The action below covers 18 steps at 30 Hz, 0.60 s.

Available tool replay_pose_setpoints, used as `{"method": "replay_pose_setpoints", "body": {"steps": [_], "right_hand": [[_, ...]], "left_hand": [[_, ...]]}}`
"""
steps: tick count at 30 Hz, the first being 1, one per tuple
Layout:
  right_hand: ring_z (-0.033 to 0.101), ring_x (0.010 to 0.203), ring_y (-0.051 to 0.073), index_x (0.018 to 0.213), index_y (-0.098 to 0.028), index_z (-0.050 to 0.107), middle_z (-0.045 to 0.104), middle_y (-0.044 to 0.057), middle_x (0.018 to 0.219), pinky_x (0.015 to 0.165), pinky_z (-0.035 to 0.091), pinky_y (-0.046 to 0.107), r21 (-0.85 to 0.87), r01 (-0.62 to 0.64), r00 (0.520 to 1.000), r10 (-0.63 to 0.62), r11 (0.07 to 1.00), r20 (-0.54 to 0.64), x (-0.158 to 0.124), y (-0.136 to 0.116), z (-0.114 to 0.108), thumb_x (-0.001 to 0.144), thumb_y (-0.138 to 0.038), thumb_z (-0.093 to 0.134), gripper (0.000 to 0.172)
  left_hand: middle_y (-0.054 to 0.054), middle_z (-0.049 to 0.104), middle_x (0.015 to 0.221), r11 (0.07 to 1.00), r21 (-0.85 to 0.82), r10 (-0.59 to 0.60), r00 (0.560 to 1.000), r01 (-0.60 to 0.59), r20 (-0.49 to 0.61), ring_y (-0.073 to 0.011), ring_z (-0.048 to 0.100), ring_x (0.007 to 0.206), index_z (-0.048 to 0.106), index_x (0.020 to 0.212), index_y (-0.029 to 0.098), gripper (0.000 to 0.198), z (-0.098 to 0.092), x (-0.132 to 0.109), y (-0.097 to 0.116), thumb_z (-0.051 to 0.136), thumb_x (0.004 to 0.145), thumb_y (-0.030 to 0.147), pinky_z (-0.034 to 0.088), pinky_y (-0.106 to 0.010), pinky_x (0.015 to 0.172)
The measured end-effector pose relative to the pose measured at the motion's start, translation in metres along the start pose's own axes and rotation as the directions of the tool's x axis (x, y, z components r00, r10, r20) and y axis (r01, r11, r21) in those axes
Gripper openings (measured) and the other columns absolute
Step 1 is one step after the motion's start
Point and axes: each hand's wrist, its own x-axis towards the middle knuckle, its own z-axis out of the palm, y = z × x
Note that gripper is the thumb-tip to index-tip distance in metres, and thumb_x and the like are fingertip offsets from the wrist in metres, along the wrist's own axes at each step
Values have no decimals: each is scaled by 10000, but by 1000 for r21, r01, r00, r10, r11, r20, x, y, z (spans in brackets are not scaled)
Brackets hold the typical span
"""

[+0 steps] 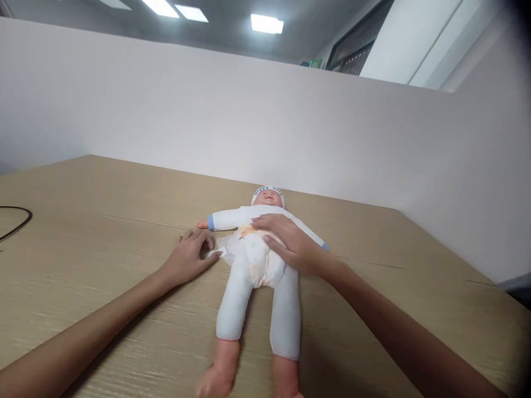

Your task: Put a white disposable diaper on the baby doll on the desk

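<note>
A baby doll (286, 315) in a white outfit and white cap lies on its back, feet toward me. Around its hips is a white diaper (258, 257) with pale orange markings. On the left, the diaper's side flap (228, 247) is spread out from the doll's waist. My left hand (191, 255) is at the flap's outer end, fingers curled and thumb against the white tab. Lying flat across the diaper's front is my right hand (292, 243), its fingers stretched over the doll's belly. That hand covers part of the diaper's right side.
The doll rests on a wide wooden table (124, 342). A pale partition wall (174, 116) rises behind the table's far edge. At the far left a black cable (28, 214) loops on the tabletop.
</note>
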Motion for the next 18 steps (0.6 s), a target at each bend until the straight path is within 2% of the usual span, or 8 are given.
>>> {"method": "replay_pose_setpoints", "body": {"steps": [3, 6, 8, 10, 12, 14, 18], "right_hand": [[580, 1422, 292, 1406, -279, 693, 691, 67, 1477, 1259, 388, 531, -67, 29, 967, -11, 997, 254, 40, -2, 2, 1128, -450, 487, 385], [605, 1376, 323, 1329, -284, 751, 735, 74, 1404, 1231, 397, 559, -117, 5, 933, 37, 993, 358, 61, 4, 10, 1086, -484, 566, 366], [602, 1371, 318, 1296, -305, 774, 738, 58, 1399, 1242, 370, 557, -119, 7, 929, 37, 993, 369, 64, 8, 14, 1063, -446, 608, 319], [604, 1364, 291, 1231, -319, 799, 734, 29, 1406, 1258, 337, 538, -93, 33, 932, 3, 995, 362, 63, 10, 16, 1062, -379, 605, 265], [626, 1316, 267, 1136, -306, 818, 763, 14, 1337, 1250, 332, 519, -63, 66, 936, -40, 996, 349, 60, 10, 17, 1074, -342, 578, 250], [652, 1227, 261, 1072, -282, 819, 797, 21, 1200, 1211, 364, 516, -60, 88, 939, -63, 994, 337, 58, 9, 18, 1090, -340, 542, 283], [663, 1072, 264, 969, -257, 810, 794, 36, 1001, 1152, 412, 521, -102, 89, 951, -54, 991, 305, 58, 8, 23, 1056, -288, 553, 273]], "left_hand": [[-51, 742, 1040, 999, -30, -43, 998, 44, 42, -340, 611, 1115, 654, 902, 235, 384, 0, 3, 3, 660, 947, 616, 386, -469, 993], [-33, 731, 922, 992, -100, -75, 994, 82, 78, -313, 622, 1022, 655, 816, 229, 407, -6, 7, 4, 673, 932, 619, 390, -407, 923], [-11, 664, 772, 972, -185, -111, 980, 142, 166, -260, 594, 845, 625, 737, 221, 461, -13, 10, 4, 639, 947, 631, 381, -352, 801], [18, 534, 653, 926, -296, -149, 946, 236, 288, -203, 493, 681, 596, 698, 216, 520, -20, 13, 6, 585, 971, 659, 321, -322, 680], [39, 420, 627, 861, -410, -155, 923, 300, 352, -171, 392, 620, 575, 693, 213, 550, -26, 16, 10, 556, 980, 681, 264, -315, 632], [39, 397, 664, 803, -513, -147, 935, 303, 322, -165, 359, 643, 560, 702, 210, 538, -30, 20, 16, 572, 973, 675, 257, -311, 637], [17, 447, 742, 745, -622, -121, 965, 242, 231, -178, 401, 739, 512, 669, 207, 511, -34, 33, 35, 614, 950, 621, 312, -300, 686]]}}
